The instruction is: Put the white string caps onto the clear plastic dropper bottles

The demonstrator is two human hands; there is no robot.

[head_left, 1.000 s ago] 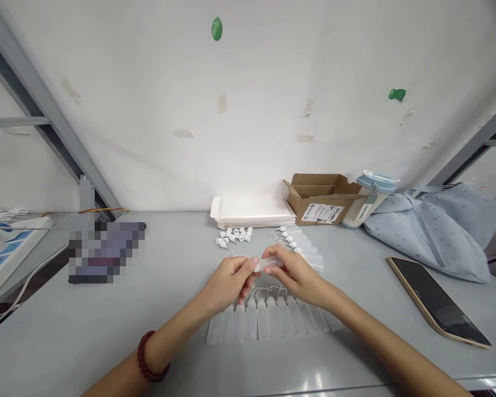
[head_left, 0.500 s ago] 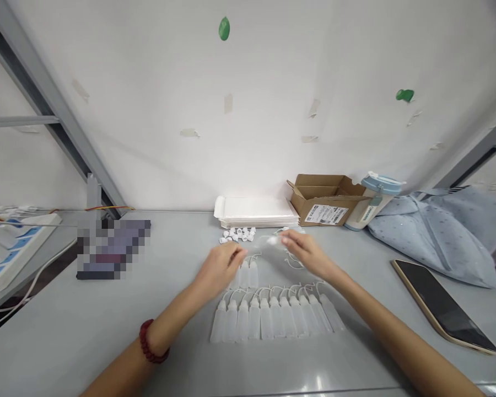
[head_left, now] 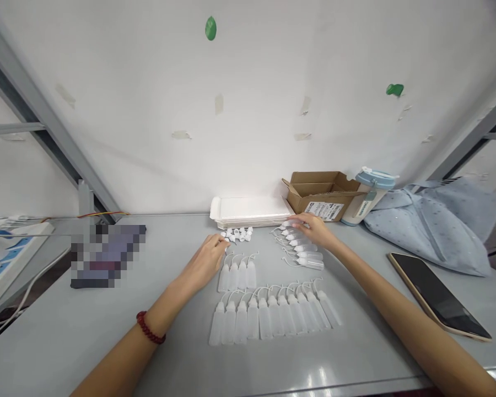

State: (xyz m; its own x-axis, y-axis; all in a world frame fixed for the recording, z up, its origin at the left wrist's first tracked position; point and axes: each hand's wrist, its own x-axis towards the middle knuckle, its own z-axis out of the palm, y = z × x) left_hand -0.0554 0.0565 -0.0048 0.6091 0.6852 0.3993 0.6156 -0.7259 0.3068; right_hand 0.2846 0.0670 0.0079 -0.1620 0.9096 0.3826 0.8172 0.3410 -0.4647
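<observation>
My left hand point(head_left: 206, 258) is closed in a pinch at the edge of a heap of small white caps point(head_left: 242, 234), with a cap at its fingertips. My right hand point(head_left: 314, 229) has thumb and fingers closed around the farthest squeeze bottle point(head_left: 294, 222) in a slanting column at the right. The other bottles point(head_left: 310, 263) in that column lie with their nozzles to the left. Nearer to me, a long row of translucent bottles point(head_left: 265, 320) lies flat, each with a thin looped strap at its top. A shorter row of similar bottles point(head_left: 242, 275) lies beyond it.
A stack of flat white boxes point(head_left: 254, 209) is against the wall. To its right stand an open cardboard box point(head_left: 324, 193) and a lidded cup point(head_left: 366, 198). A blue bag point(head_left: 430, 231) and a phone point(head_left: 438, 295) lie right; a power strip point(head_left: 12, 259) is left.
My right hand has moved right and away with a white bottle, to the column's far end. My left hand has moved left to the caps, uncovering the short row. The view has shifted slightly.
</observation>
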